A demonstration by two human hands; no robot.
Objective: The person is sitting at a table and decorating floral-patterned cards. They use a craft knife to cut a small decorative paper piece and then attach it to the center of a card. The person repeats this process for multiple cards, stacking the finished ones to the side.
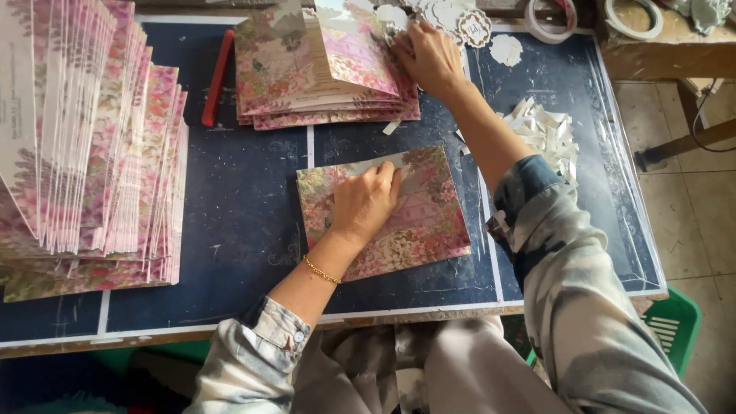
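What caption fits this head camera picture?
Left hand presses a floral card; right hand reaches the card stack.

Dark blue work mat [245, 199] on the table: open strip between the fanned stack of floral cards [92, 146] at left and the single floral card [383, 211] at centre; a hand could pass there. Red flat stick [217, 77] lies at the far end of that strip. Second pile of floral folded cards [322, 69] blocks the far middle. Near edge of mat bare on the left. Right side: heap of white paper strips [548, 134] beside the right forearm; bare mat beyond it. Tape rolls [548, 19] crowd the far right corner.
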